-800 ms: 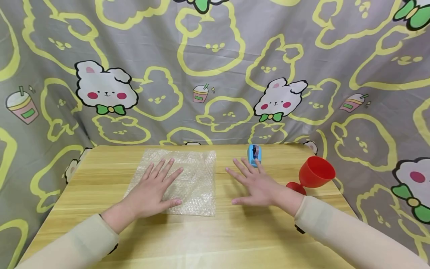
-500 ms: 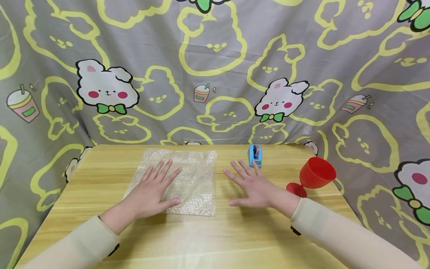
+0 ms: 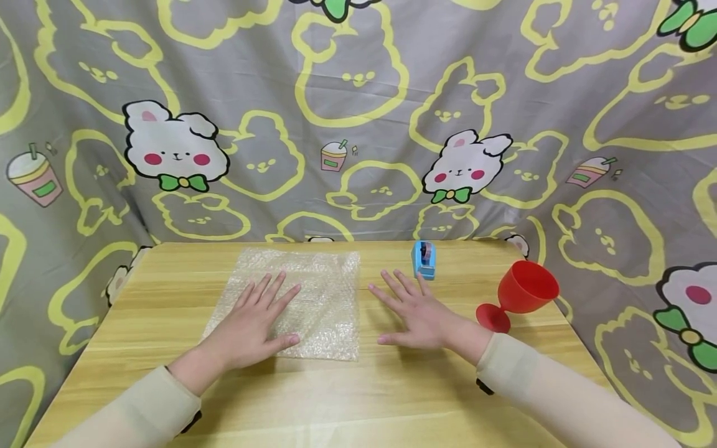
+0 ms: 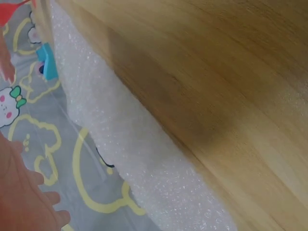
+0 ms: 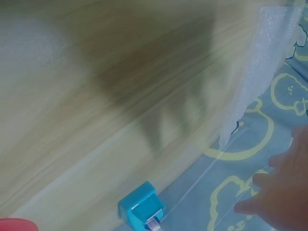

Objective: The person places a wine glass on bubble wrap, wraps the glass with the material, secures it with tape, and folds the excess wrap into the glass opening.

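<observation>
My left hand point(image 3: 246, 333) hovers palm down, fingers spread, over the left part of a clear sheet of bubble wrap point(image 3: 327, 311). In the left wrist view a gap shows between that hand point(image 4: 24, 190) and the flat sheet. My right hand point(image 3: 422, 317) is held above bare wood to the right of the wrap, its fingers also spread and holding nothing. Just beyond its fingertips stands a small blue tape dispenser point(image 3: 423, 260) with a roll of tape in it. A red plastic goblet point(image 3: 526, 289) stands further right, beside the right wrist.
All of these things are on a light wooden table point(image 3: 336, 404). Grey cloth point(image 3: 370, 143) printed with yellow outlines and white rabbits hangs behind the table and along both sides. Shadows of the hands fall on the wood.
My right hand has drawn slightly left and toward me, so more of the tape dispenser and the goblet's foot shows. The left hand has shifted a little toward me. Nothing was taken hold of.
</observation>
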Available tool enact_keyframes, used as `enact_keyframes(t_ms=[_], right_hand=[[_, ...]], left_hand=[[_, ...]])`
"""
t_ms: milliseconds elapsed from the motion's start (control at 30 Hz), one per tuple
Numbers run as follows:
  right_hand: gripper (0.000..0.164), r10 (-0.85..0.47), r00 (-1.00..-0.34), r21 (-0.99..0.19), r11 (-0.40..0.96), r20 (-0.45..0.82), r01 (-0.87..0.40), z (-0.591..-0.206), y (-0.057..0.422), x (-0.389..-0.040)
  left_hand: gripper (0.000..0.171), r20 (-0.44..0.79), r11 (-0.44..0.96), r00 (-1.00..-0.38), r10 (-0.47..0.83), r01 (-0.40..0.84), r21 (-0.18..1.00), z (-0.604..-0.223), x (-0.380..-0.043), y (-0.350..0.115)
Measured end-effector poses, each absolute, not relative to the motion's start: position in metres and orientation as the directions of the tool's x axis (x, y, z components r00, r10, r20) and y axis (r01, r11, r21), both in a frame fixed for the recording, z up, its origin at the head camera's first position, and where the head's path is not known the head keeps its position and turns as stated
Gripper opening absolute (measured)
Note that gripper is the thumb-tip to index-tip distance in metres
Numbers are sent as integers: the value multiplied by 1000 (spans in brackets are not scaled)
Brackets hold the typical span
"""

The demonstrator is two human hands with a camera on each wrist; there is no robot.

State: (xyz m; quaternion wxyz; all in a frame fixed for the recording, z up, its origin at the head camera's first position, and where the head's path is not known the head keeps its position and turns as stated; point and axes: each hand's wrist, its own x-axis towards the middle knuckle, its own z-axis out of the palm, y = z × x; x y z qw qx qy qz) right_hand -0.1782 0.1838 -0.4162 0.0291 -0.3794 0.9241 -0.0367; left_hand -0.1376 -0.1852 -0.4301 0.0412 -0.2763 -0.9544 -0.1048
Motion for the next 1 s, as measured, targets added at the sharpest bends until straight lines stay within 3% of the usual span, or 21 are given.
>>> enact_keyframes(t_ms=[1000], right_hand=[[93, -715, -683, -132, 699, -150, -702, -444, 157, -175]], left_hand=[[84, 105, 826, -857, 504, 514, 233, -458, -135, -191]])
